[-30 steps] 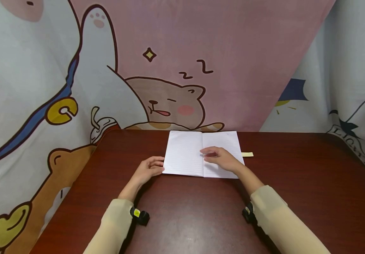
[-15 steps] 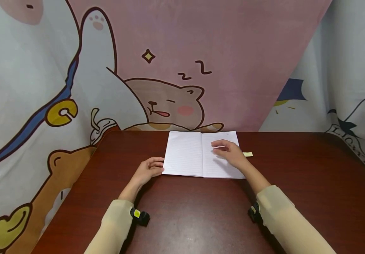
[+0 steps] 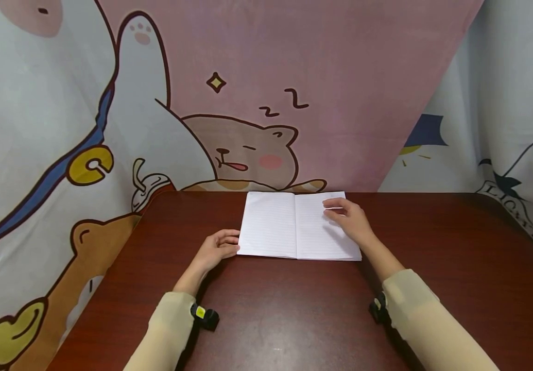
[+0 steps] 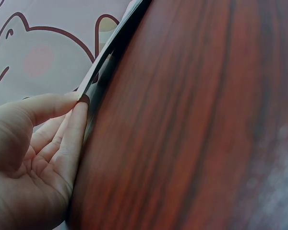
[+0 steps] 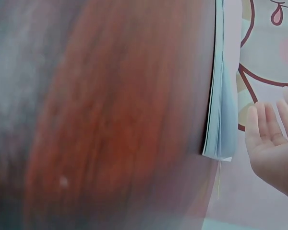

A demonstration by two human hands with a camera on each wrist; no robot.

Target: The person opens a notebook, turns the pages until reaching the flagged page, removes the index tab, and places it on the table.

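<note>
An open notebook (image 3: 268, 226) with blank ruled white pages lies near the table's far edge. At its left edge my left hand (image 3: 211, 251) pinches the cover and pages; the left wrist view shows the thumb (image 4: 57, 106) above and a finger below. My right hand (image 3: 350, 220) hovers over the right page, fingers loosely bent and holding nothing. In the right wrist view that hand (image 5: 276, 148) is apart from the notebook's page edges (image 5: 220, 110). A thin yellow strip (image 5: 219, 181) sticks out beyond the pages there; the right hand hides it in the head view.
The dark reddish wooden table (image 3: 275, 309) extends around the notebook, with bare wood in front and at both sides. A cartoon-printed cloth (image 3: 340, 103) hangs right behind the table's far edge and along both sides. Black wrist cameras (image 3: 208, 318) sit under the sleeves.
My right hand has drifted rightward over the right page, from the centre fold toward the outer edge, and now covers the yellow strip. My left hand and the notebook have stayed put.
</note>
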